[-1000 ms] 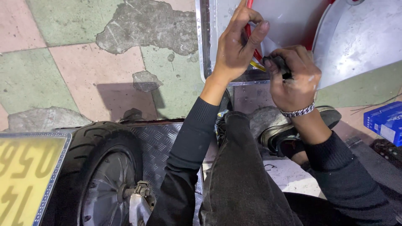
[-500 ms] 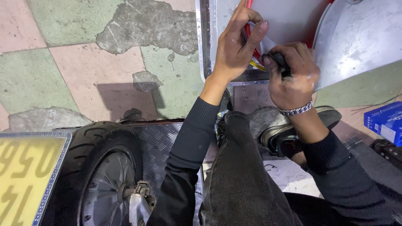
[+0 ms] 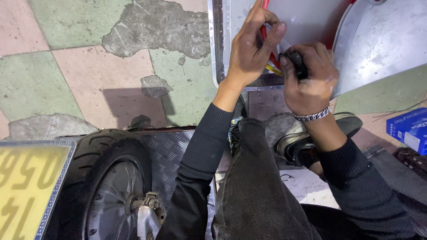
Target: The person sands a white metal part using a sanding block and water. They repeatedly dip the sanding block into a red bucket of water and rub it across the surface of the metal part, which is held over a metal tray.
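Observation:
My left hand (image 3: 251, 49) pinches a red cable (image 3: 265, 31) against a silver metal panel (image 3: 298, 18) at the top of the view; a bit of yellow wire (image 3: 272, 70) shows below the fingers. My right hand (image 3: 309, 80), with a chain bracelet (image 3: 311, 116) on the wrist, is closed around a small black tool (image 3: 297, 62) right beside the left hand's thumb. Both arms are in dark sleeves. My knee in dark trousers (image 3: 253, 178) rises between them.
A curved silver fender (image 3: 382, 40) lies at the top right. A black tyre with its wheel (image 3: 104, 182) and a yellow plate (image 3: 26, 186) sit at the bottom left on chequered metal sheet (image 3: 167, 149). A blue box (image 3: 409, 129) is at the right edge. The tiled floor (image 3: 89, 58) is cracked.
Both hands stay at the same spot on the panel; the right hand has shifted very slightly around the black tool.

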